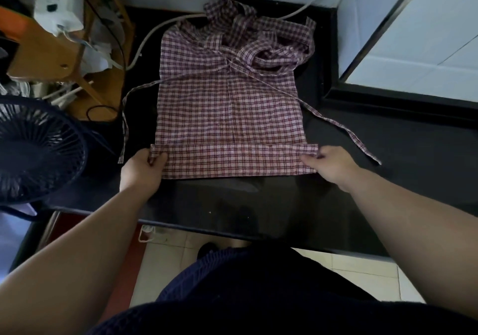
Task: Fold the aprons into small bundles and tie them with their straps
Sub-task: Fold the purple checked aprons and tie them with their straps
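A pink and red checked apron [230,112] lies spread flat on a black counter [258,200]. Its near hem is turned over into a narrow folded band [232,153]. My left hand [143,169] pinches the left end of that band. My right hand [329,162] pinches the right end. One thin strap [126,117] trails off the apron's left side, and another strap [344,127] runs out to the right across the counter. At the far end, more checked fabric and straps [258,37] lie bunched in a heap.
A dark fan [33,148] stands at the counter's left edge. Behind it are wooden pieces and clutter [64,50]. A white cable [160,29] curves along the back. A white tiled wall and a dark ledge [388,96] bound the right side.
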Demonstrator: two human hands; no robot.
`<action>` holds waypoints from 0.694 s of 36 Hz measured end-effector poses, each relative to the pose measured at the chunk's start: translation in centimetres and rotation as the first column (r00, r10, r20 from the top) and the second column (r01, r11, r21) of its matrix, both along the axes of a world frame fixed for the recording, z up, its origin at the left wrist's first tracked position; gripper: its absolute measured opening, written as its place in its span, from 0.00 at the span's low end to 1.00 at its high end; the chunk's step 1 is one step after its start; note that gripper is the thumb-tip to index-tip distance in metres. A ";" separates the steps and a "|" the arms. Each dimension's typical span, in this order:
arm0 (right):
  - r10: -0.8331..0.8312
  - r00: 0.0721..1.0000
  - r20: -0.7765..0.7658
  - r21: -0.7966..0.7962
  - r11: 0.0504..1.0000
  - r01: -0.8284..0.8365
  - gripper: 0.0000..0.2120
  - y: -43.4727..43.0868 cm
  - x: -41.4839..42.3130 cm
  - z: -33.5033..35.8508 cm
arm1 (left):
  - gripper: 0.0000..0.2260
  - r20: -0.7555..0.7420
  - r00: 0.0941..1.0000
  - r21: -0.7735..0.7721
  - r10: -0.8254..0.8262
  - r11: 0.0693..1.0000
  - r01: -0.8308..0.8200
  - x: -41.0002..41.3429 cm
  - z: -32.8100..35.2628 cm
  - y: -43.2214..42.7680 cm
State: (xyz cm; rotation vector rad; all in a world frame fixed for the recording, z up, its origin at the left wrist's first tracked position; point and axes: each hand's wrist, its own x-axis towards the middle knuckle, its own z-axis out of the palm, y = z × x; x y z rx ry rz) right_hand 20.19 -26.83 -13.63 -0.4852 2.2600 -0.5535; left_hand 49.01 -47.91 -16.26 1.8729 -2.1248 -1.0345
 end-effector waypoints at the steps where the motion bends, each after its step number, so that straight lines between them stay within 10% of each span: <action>1: 0.004 1.000 -0.025 0.051 0.999 -0.003 0.15 0.0 0.0 -0.3 | 0.14 0.030 0.999 -0.023 0.021 1.000 -0.020 0.0 0.0 0.1; 6: 0.154 0.956 -0.251 0.228 0.969 -0.096 0.10 -0.9 0.7 -0.6 | 0.23 0.168 0.985 -0.198 0.039 0.980 -0.005 -0.6 0.1 0.9; 11: 0.675 0.562 -0.478 0.302 0.727 -0.617 0.15 -1.3 2.2 -0.4 | 0.28 0.242 0.815 -0.352 -0.526 0.735 0.579 -0.3 -0.9 0.9; 16: 0.770 0.595 -0.230 0.344 0.636 -0.690 0.34 -1.0 2.2 -1.0 | 0.26 0.343 0.711 -0.065 -0.613 0.740 0.669 -0.7 0.6 1.1; 21: 0.710 0.603 -0.364 0.258 0.699 -0.667 0.14 -0.9 1.6 -1.3 | 0.42 0.449 0.596 0.021 -0.666 0.674 0.738 -0.5 1.6 1.1; 25: 0.548 0.800 -0.243 0.097 0.835 -0.542 0.15 -1.5 0.9 0.4 | 0.24 0.195 0.797 -0.001 -0.572 0.812 0.583 -0.3 2.4 0.5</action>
